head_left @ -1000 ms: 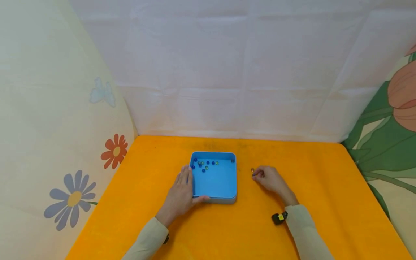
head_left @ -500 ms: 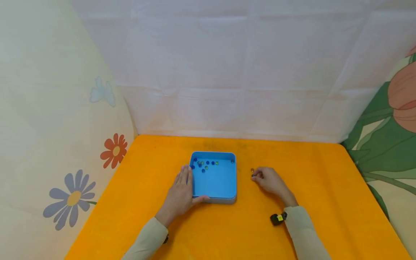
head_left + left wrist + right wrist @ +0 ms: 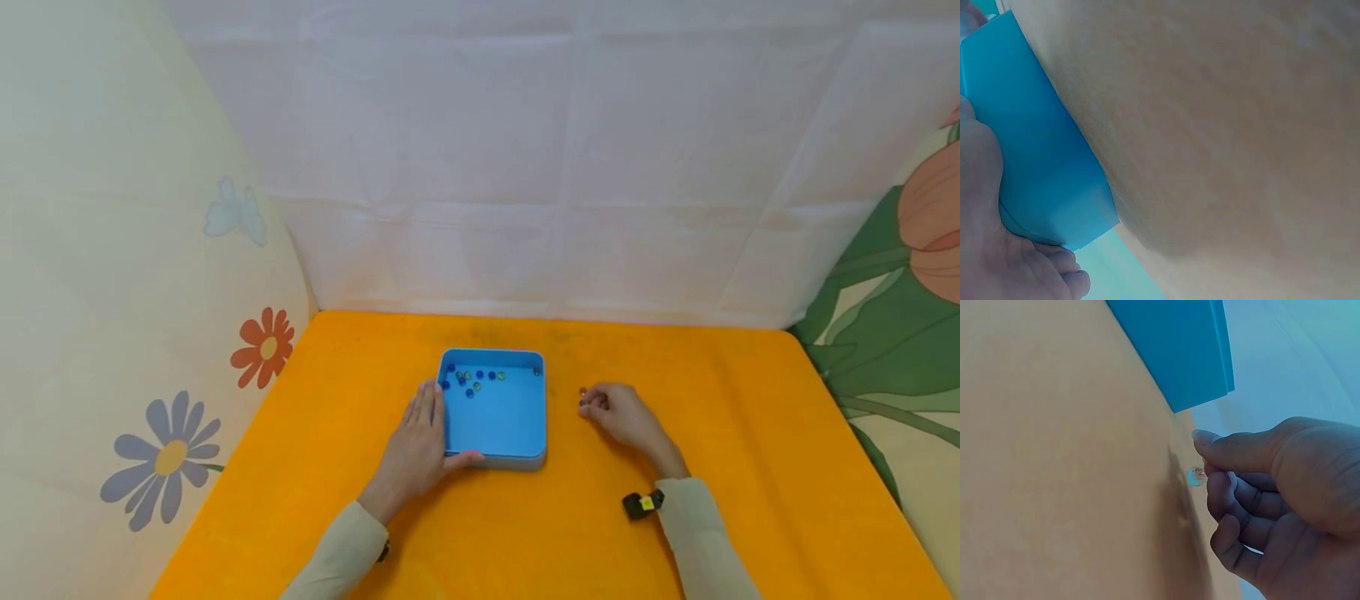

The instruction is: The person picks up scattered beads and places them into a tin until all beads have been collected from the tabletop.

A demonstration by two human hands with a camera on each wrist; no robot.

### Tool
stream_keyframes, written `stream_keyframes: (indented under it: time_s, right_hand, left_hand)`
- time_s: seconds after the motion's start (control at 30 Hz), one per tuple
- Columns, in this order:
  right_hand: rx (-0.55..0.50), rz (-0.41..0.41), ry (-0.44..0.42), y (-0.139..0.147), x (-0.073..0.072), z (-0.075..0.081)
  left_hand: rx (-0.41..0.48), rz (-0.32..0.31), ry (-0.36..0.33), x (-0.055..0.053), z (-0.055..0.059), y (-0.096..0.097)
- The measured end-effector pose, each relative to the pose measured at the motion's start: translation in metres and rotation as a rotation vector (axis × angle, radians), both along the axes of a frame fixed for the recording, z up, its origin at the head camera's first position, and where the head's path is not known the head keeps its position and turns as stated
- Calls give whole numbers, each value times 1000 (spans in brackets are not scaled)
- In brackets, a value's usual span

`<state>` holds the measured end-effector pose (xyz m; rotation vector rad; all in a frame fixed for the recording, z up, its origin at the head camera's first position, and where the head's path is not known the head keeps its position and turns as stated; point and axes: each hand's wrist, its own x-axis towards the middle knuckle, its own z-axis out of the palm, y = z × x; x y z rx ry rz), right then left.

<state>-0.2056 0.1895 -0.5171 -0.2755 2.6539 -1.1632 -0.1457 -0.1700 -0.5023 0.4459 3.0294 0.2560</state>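
Note:
A square blue box [image 3: 495,421] sits on the orange table, with several blue and greenish glass marbles [image 3: 480,375] scattered mostly at its far left. My left hand [image 3: 414,450] rests against the box, straight fingers along its left wall and thumb along the front edge. To the right of the box, my right hand [image 3: 624,417] pinches a small dark marble [image 3: 582,403] between thumb and forefinger, low over the table. In the right wrist view the fingers hide that marble. An amber marble [image 3: 582,391] lies just beyond these fingertips; the right wrist view shows this loose marble [image 3: 1196,475] too.
A white cloth [image 3: 480,183] hangs behind the table's far edge. Flower-printed cloths [image 3: 150,267] stand at both sides. A black wrist device [image 3: 642,505] sits at the right sleeve.
My right fingertips have shifted very slightly at the dark marble, which shows less between them now. The left hand, the box and the marbles inside stay where they were.

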Motion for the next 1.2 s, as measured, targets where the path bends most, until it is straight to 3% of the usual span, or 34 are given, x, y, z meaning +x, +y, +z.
stream_keyframes:
  time_s: [0.37, 0.67, 1.07, 1.2]
  right_hand:
    - [-1, 7, 10, -9, -4, 20]
    - [-1, 8, 16, -20, -9, 36]
    - [-58, 19, 64, -42, -20, 52]
    - [-74, 21, 73, -49, -23, 56]
  left_hand:
    - [10, -5, 30, 1, 0, 0]
    - [15, -2, -12, 1, 0, -1]
    - [15, -19, 55, 0, -1, -1]
    - [10, -21, 40, 0, -2, -2]
